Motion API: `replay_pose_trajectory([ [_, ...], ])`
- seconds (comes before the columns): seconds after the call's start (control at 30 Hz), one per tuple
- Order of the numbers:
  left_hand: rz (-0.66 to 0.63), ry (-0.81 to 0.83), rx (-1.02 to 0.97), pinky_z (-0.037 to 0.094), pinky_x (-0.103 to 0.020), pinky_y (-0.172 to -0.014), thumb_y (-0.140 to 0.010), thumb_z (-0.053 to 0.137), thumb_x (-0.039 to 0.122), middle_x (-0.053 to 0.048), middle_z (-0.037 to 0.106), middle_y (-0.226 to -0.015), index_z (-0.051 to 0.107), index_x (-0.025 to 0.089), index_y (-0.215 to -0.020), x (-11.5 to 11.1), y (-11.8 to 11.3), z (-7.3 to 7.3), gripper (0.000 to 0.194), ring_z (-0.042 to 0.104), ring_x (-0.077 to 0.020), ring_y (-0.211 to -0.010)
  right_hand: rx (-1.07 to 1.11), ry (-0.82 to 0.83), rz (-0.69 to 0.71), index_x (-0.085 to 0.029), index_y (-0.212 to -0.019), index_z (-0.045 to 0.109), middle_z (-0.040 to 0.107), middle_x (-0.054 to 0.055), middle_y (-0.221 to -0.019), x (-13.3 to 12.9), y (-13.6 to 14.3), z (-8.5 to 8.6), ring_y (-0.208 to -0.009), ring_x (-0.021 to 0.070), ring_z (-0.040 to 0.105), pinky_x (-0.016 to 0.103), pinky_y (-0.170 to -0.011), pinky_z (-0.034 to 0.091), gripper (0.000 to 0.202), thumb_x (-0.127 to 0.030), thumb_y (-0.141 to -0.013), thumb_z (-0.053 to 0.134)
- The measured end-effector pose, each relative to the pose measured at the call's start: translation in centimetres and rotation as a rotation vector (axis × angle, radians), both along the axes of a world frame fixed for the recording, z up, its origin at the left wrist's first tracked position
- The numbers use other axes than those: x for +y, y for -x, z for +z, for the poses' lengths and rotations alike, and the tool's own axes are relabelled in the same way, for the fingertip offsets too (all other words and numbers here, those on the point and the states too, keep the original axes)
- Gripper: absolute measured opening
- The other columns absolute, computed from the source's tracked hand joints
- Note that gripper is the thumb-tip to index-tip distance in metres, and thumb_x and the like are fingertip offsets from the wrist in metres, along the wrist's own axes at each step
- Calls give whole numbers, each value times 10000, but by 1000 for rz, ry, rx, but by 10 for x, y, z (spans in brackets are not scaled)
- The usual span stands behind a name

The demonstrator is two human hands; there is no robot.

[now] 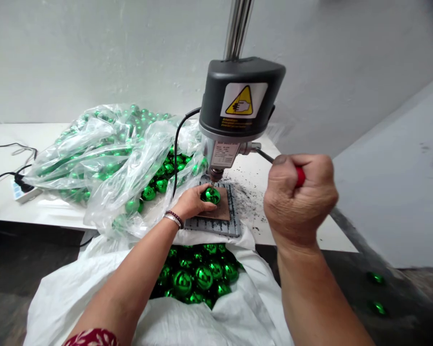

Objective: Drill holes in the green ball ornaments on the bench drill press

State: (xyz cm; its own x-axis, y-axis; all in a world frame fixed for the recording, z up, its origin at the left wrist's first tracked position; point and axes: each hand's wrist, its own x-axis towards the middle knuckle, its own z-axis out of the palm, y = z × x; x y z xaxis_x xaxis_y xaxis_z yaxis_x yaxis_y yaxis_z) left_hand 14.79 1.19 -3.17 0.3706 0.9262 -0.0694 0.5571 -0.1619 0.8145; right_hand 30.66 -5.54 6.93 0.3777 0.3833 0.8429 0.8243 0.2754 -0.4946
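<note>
Left hand (195,203): a green ornament ball (211,197) is pinched between thumb and fingers, the grip narrowed around its sides, apparently so that it is steadied and its top left free.
Green ornament ball: it is held over a brown board (224,209) on the slotted base plate (234,227), just under the chuck (215,175) – whether it is pierced by the bit cannot be told.
Right hand (300,194): the red knob (300,177) of the feed lever (265,154) is enclosed in a closed fist, presumably for leverage on the drill press (242,98).
White sack (245,317): more green balls are held in its open mouth at the bench (270,230) edge, seemingly for easy reach.
Clear plastic bag (94,137): further balls are heaped inside, left of the press.
Warning label (244,100): "Attention" is printed under a hand-in-triangle sign; the smaller lines cannot be read.
Rating plate (224,154): its print is too small; no brand is made out.
</note>
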Motion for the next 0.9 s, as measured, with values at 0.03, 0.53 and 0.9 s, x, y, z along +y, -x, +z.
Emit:
replay_pose_trajectory([
  [0.03,-5,-8,-2,502,-309,-847,-629,771,307,-1,725,-998,628,239,-1237,0,0,-1,628,649,-216,-940,-2,-10,1,-203,-701,472,514,-14,-618,-1,0,-2,-538,75,435,222,-545,363,230,-358,-870,464],
  [0.53,13,-50,21,478,-343,-936,-627,770,324,-17,719,-1056,635,246,-1213,0,1,-3,606,649,-240,-978,-9,-108,26,-176,-769,521,568,7,-648,1,1,-44,-566,86,511,222,-558,412,197,-348,-862,488],
  [0.9,-21,-103,36,480,-287,-813,-655,726,253,-20,702,-973,639,184,-1161,-11,5,12,518,628,-201,-886,-43,71,9,-149,-694,426,408,-22,-586,23,-11,42,-551,34,302,191,-568,230,437,-520,-906,333],
])
